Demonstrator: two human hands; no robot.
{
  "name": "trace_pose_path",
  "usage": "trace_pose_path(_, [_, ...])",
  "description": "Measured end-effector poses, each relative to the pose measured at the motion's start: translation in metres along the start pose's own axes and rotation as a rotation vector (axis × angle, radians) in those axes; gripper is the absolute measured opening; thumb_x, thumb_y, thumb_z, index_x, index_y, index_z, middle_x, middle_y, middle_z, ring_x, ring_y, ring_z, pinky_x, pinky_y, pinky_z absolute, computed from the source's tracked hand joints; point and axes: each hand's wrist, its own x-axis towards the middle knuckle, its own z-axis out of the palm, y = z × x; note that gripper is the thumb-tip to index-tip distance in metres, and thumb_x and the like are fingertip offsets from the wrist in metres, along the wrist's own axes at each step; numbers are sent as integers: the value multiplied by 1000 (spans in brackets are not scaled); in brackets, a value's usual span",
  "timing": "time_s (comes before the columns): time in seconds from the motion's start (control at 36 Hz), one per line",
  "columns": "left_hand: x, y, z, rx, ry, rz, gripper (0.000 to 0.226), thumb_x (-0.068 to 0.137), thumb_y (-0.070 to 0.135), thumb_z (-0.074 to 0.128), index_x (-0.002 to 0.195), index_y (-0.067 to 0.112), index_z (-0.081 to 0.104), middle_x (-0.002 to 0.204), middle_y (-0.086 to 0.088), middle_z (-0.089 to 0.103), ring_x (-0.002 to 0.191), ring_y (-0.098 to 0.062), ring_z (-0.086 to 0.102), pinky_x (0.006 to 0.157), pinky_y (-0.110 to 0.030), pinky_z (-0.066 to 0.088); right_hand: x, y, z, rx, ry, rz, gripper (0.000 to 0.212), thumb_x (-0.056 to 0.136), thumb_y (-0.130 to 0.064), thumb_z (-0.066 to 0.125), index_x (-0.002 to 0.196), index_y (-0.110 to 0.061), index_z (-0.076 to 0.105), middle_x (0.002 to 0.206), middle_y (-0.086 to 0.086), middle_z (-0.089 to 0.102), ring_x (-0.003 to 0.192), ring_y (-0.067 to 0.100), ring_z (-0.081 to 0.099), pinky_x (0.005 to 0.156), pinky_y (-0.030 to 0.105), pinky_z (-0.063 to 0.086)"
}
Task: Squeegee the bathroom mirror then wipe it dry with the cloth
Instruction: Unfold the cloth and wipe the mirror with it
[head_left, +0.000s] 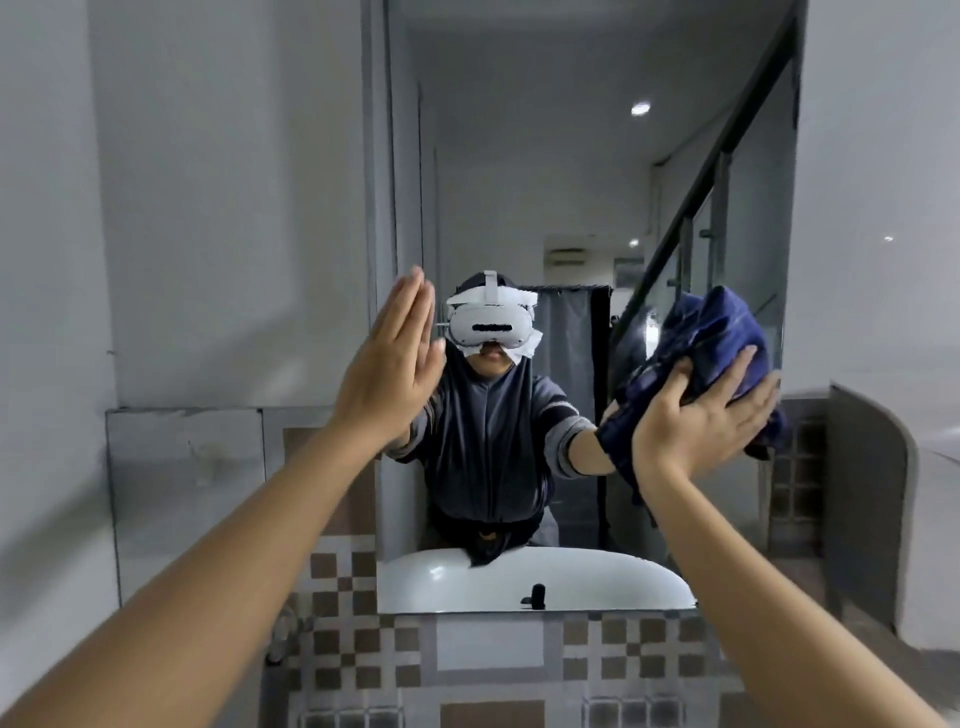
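The bathroom mirror (587, 171) hangs upright ahead of me, tall and rectangular. My right hand (701, 415) presses a dark blue cloth (711, 332) flat against the glass near the mirror's right edge, about mid-height. My left hand (395, 364) rests flat on the mirror's left edge, fingers straight and together, holding nothing. No squeegee is in view. The reflection shows a person in a headset, both arms stretched toward the glass.
A white basin appears reflected at the mirror's bottom (535, 577), with a small dark tap. Checkered brown and grey tiles (363, 644) cover the wall below. Plain grey wall lies to the left (208, 208); a low rounded partition (872, 499) stands on the right.
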Motion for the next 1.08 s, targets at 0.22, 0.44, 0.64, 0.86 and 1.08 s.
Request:
trace_pose_path(0.22, [51,-20,-20,86,-14,115,57,95,30,44,144,7,24,155,-4,17,142,-15,14,106,-33,33,-60,-29,23,21,-75,-172,61,91,-39,44,145,-17,27,154,15,17,143,32,11,114,42,9])
trace_pose_path(0.44, [54,-29,-24,38,-17,174,60,91,33,50,141,4,31,152,-7,25,139,-18,23,109,-27,25,-128,-61,42,-87,-314,-618,59,93,-42,43,145,-22,27,155,13,19,143,27,8,112,37,6])
trace_pose_path(0.64, [54,-26,-28,56,-43,176,61,90,28,55,141,5,30,152,-7,24,139,-19,24,111,-28,23,-145,-29,36,-172,-518,-1297,50,94,-38,41,141,-21,38,151,13,28,141,28,20,112,42,23])
trace_pose_path(0.86, [46,-17,-16,47,28,89,56,94,22,50,143,5,27,154,-8,19,141,-17,17,109,-8,5,-39,18,-2,-325,-565,-1775,50,95,-44,40,141,-25,38,151,7,30,140,24,26,113,40,24])
trace_pose_path(1.08, [27,-1,1,-24,66,-17,53,96,25,38,142,1,26,152,-14,21,141,-25,17,116,-28,11,46,59,-36,-372,-318,-1008,58,92,-44,38,144,-21,29,154,11,22,143,26,13,116,43,17])
